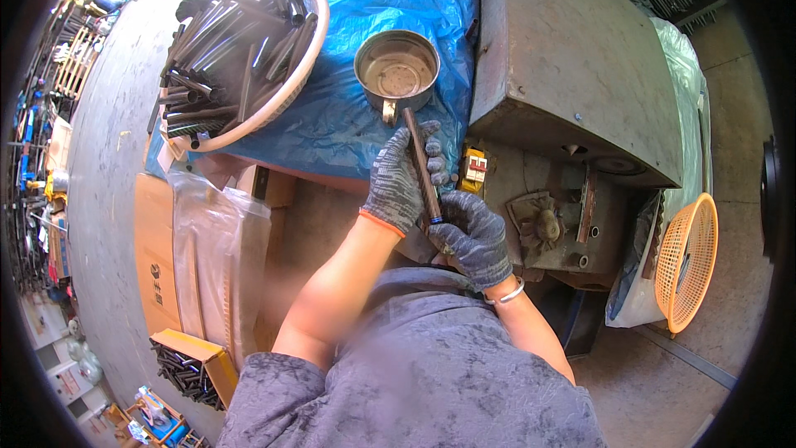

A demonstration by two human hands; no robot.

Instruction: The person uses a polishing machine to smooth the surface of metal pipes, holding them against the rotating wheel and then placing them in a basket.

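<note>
Two gloved hands hold a thin brown rod over the blue-covered counter's near edge. Left hand wraps its middle; right hand grips its lower end. A metal pot sits just beyond, a tube-filled basket at the far-left corner.

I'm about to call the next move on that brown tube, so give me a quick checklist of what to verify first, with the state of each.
1. Left hand on the brown tube: ok, fingers wrap its middle.
2. Right hand on the tube's lower end: ok, gripping by the blue ring.
3. Both gloves on: ok.
4. Metal pot within reach: ok, tube's top end sits at its rim.
5. What the pot holds: cannot tell, only a murky bottom shows.
6. Basket of dark tubes upright on the blue sheet: ok.
</note>
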